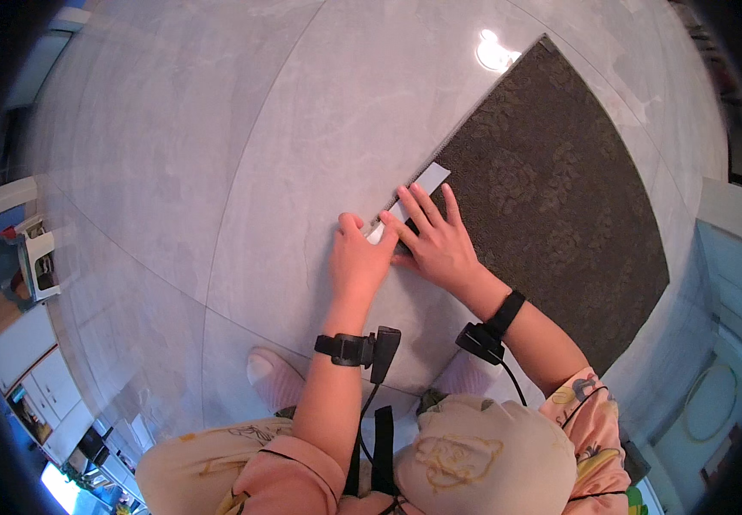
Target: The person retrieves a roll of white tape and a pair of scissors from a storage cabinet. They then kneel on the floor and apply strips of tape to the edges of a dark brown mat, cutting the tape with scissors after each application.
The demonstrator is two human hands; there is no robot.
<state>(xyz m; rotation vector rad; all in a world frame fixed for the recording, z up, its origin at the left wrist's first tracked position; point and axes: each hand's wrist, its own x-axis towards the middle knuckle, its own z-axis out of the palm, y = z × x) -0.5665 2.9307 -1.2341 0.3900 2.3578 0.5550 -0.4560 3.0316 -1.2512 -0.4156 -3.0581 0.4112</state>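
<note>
A dark brown floor mat with a raised floral pattern lies on the grey tiles before me. Along its left edge runs a white strip, its far end lying flat on the mat. My left hand pinches the near end of this strip between thumb and fingers, by the mat's near corner. Fingers spread, my right hand rests palm down with its fingertips on the strip and the mat beside it. My hands cover part of the strip and the mat's corner.
Grey marbled floor tiles surround the mat. My slippered feet are below my forearms. White cabinets stand at the far left, and a pale blue cabinet or door at the right. Cables hang from both black wrist straps.
</note>
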